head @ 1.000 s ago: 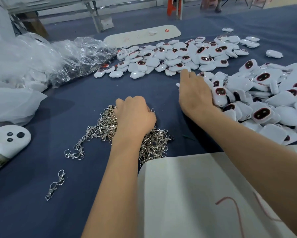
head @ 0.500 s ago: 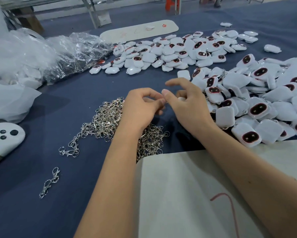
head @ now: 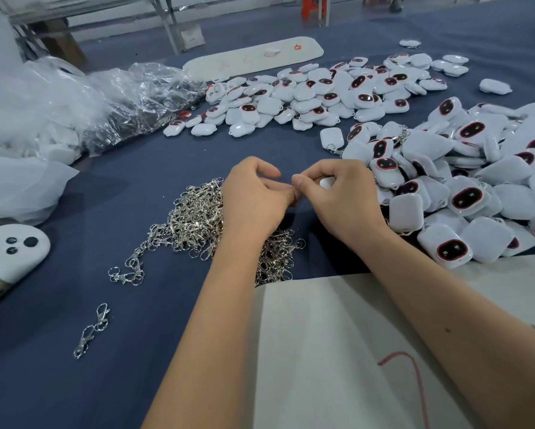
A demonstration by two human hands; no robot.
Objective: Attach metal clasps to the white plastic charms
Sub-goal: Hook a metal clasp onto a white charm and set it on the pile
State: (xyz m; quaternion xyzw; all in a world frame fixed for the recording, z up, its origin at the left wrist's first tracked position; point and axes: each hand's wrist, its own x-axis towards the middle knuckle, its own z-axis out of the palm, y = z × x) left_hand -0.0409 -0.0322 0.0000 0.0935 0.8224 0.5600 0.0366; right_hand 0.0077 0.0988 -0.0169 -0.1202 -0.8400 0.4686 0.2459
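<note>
Here the blue surface [head: 136, 382] carries a heap of white charms [head: 464, 187] at right and a pile of metal clasps [head: 195, 218] beneath the left hand [head: 254, 199], whose fingertips pinch what seems a clasp; the right hand [head: 337, 196] curls around one charm [head: 326, 182].

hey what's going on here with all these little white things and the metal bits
A person is fitting metal clasps onto white plastic charms at a table covered in blue cloth. The right hand holds one white charm, and the left hand meets it fingertip to fingertip, apparently pinching a clasp, though that piece is too small to see clearly. The pile of loose clasps lies under the left hand, and heaps of charms sit to the right and farther back.
</note>
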